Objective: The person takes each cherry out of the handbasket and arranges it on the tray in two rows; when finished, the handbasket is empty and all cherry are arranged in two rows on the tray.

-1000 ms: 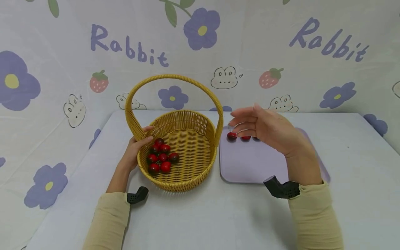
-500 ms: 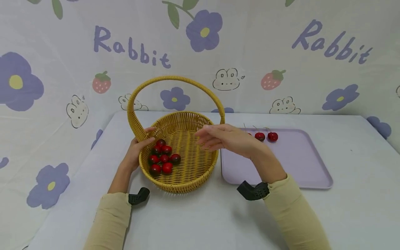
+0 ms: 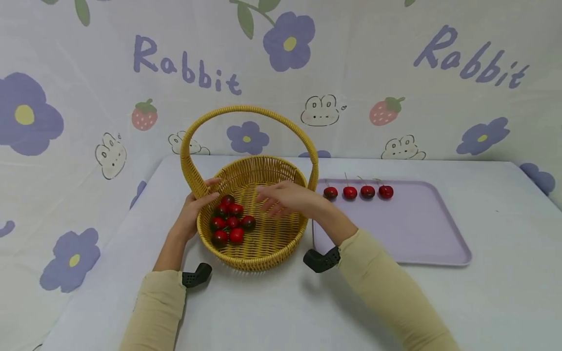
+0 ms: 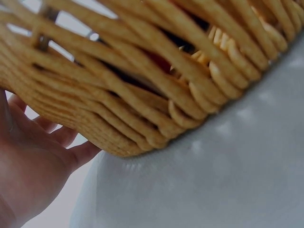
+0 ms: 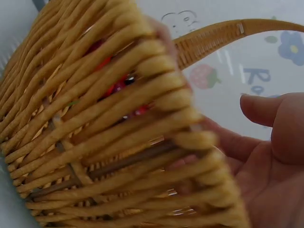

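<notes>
A round yellow wicker basket (image 3: 263,168) with a tall arched handle stands on the table. My left hand (image 3: 189,214) grips its left rim by the foot of the handle, thumb over the rim; in the left wrist view that hand (image 4: 35,164) lies against the outside of the weave. Several dark red cherries (image 3: 232,223) cluster on the left of the basket floor. Over the right rim reaches my right hand (image 3: 287,197), its fingers extended inside the basket, right of the cherries. The right wrist view shows its palm (image 5: 270,175) partly hidden behind the wicker wall.
A pale purple tray (image 3: 395,229) lies to the right of the basket. Several stemmed cherries (image 3: 367,192) sit in a row along its far left edge. Behind the white table (image 3: 263,312) hangs a patterned cloth (image 3: 347,58).
My right hand has swung left from above the tray, over the rim and into the basket, uncovering the row of cherries on the tray. My left hand keeps its grip.
</notes>
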Motion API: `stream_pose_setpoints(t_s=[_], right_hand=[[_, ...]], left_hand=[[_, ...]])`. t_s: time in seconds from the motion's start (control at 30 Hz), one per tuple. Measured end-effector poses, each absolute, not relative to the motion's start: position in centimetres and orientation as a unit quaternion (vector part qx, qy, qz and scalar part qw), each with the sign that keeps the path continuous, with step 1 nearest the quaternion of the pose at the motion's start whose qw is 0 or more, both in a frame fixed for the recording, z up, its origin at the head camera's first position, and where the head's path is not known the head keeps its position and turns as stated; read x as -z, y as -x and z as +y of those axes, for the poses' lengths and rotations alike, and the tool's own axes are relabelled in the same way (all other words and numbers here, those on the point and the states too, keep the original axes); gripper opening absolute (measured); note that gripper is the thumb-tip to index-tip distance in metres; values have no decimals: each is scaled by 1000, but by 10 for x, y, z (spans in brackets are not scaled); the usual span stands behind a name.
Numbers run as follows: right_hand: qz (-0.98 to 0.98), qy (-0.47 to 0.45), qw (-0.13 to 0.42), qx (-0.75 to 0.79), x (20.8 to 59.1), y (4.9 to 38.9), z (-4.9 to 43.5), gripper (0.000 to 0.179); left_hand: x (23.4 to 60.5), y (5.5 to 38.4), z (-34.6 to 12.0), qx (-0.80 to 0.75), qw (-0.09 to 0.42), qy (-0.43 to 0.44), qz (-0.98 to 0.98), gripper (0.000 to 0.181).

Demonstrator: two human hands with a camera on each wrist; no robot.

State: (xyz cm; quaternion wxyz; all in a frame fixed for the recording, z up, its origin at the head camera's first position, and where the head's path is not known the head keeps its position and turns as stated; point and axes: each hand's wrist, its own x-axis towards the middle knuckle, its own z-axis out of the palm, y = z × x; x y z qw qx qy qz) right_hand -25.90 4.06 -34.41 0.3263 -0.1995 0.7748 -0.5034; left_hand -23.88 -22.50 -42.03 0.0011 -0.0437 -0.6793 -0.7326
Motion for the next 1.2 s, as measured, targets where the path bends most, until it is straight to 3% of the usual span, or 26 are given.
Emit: stream_pose_setpoints(t_s=[0.47, 0.9, 1.2], right_hand=[[820, 140, 344, 435, 357, 261, 9, 45], [763, 142, 411, 479, 369, 262, -2, 40], [786, 193, 383, 446, 374, 260, -4, 24]], left_hand=[[421, 239, -225, 730, 8, 46, -681, 49], [423, 240, -227, 725, 7, 48, -688, 49], [419, 239, -225, 729, 1, 48, -683, 50]])
